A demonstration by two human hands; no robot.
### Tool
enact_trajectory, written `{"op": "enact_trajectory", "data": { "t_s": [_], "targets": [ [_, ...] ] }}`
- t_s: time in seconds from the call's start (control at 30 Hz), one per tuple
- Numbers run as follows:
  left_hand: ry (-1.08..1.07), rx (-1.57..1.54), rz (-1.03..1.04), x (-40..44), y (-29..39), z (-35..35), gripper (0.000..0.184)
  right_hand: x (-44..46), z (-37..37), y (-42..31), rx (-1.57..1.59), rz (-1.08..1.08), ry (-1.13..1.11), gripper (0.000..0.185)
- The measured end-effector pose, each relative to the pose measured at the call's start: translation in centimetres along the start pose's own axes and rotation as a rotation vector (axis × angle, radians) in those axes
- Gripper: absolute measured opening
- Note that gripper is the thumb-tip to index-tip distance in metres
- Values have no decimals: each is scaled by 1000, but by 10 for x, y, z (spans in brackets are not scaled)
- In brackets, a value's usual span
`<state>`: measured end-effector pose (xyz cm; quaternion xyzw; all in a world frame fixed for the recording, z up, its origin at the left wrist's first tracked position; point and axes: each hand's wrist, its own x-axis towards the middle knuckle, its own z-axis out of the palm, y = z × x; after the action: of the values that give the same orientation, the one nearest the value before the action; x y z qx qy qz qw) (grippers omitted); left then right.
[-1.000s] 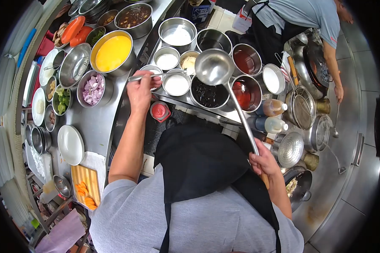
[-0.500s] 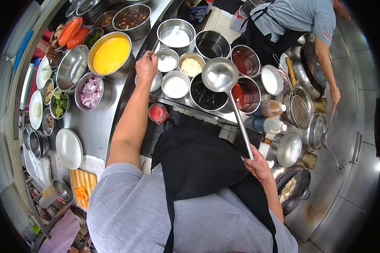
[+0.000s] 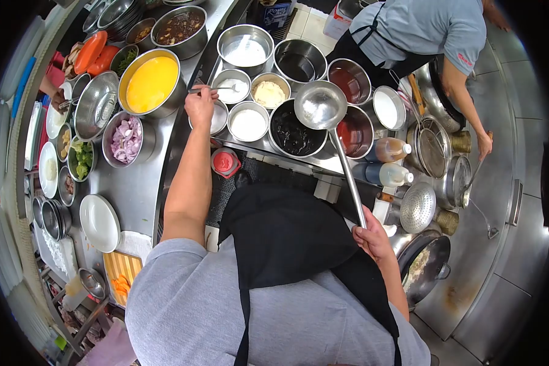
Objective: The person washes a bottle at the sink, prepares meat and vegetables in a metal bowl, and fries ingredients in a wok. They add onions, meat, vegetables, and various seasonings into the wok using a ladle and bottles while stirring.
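Observation:
My left hand [image 3: 201, 107] is closed on the handle of a small metal spoon [image 3: 218, 89]. The spoon's tip reaches over a steel pot of white powder [image 3: 230, 76]. Lower right, my right hand [image 3: 372, 236] is wrapped round the long handle of a steel ladle [image 3: 321, 105]. Its bowl hangs above the pots, between one with dark contents [image 3: 287, 131] and one with red sauce [image 3: 355, 131]. Beside the spoon's pot are a pot of pale yellowish powder [image 3: 269, 91] and another of white powder [image 3: 247, 124].
At left stand a pot of yellow liquid [image 3: 149, 84], chopped onions [image 3: 126, 140] and a white oval plate [image 3: 99, 222]. A co-worker's hand [image 3: 484, 145] grips a long-handled tool at right, near a wok [image 3: 424, 271]. Two bottles [image 3: 389, 174] and a perforated skimmer [image 3: 417, 207] lie nearer.
My left hand has drawn slightly left and down with the spoon, showing more of its handle. The ladle and my right hand are nearly still. The whole view has shifted a little.

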<state>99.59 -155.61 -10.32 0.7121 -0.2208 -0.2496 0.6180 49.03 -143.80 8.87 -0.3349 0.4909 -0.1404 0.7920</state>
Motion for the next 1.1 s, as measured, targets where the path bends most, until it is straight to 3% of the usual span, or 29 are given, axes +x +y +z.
{"op": "enact_trajectory", "data": {
  "t_s": [0.27,0.4,0.47,0.53,0.73,0.87,0.97,1.0,1.1],
  "targets": [
    [23,-339,-146,-23,30,-30,16,-4,9,-20,-17,59,7,74],
    [-162,-364,-60,-59,81,-19,16,-4,13,-30,-26,108,-3,75],
    [-270,-232,105,-74,93,-5,18,-3,14,-31,-38,149,-19,77],
    [-227,35,249,-71,88,15,20,-5,16,-30,-49,143,-24,77],
    [-159,479,388,-51,46,66,23,-10,11,-14,-44,56,22,80],
    [-102,501,377,-41,18,86,27,-16,13,-11,-5,29,58,81],
    [-122,458,172,-22,-8,83,38,-19,11,-5,-4,12,67,81],
    [-175,280,52,-25,2,77,34,-20,11,-4,1,8,72,81],
    [-134,144,-48,-22,1,71,41,-23,13,-6,17,24,90,81]
  ]
}}
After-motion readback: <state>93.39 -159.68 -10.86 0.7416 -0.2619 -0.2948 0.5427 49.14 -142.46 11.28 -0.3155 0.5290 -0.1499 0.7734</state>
